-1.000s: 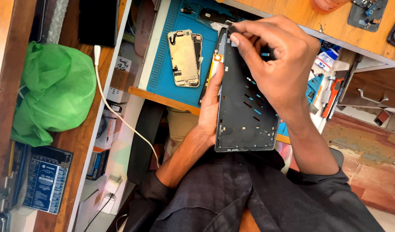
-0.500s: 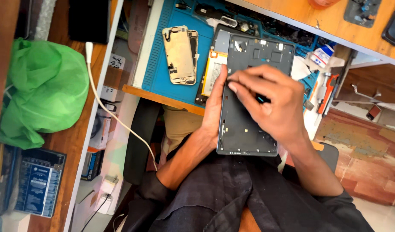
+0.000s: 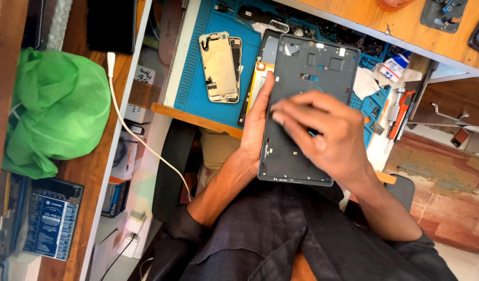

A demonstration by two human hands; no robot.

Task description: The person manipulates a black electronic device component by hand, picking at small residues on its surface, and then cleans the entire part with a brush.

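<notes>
Tablet frame (image 3: 307, 104), dark grey, held upright above the lap. Left hand (image 3: 256, 122) grips its left edge; right hand (image 3: 323, 132) lies on its back, fingers loosely spread. Beyond the frame: blue mat (image 3: 198, 88) on the counter (image 3: 354, 15), opened phone (image 3: 221, 67) to the frame's left.

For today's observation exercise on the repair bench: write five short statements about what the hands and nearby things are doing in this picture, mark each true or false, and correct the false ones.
1. The left hand grips the dark tablet frame by its edge. True.
2. The right hand rests flat on the blue mat. False: it lies over the frame.
3. An opened phone lies on the mat. True.
4. The green bag sits on the mat. False: it lies on the wooden shelf to the side.
5. The white cable is red. False: white.
</notes>
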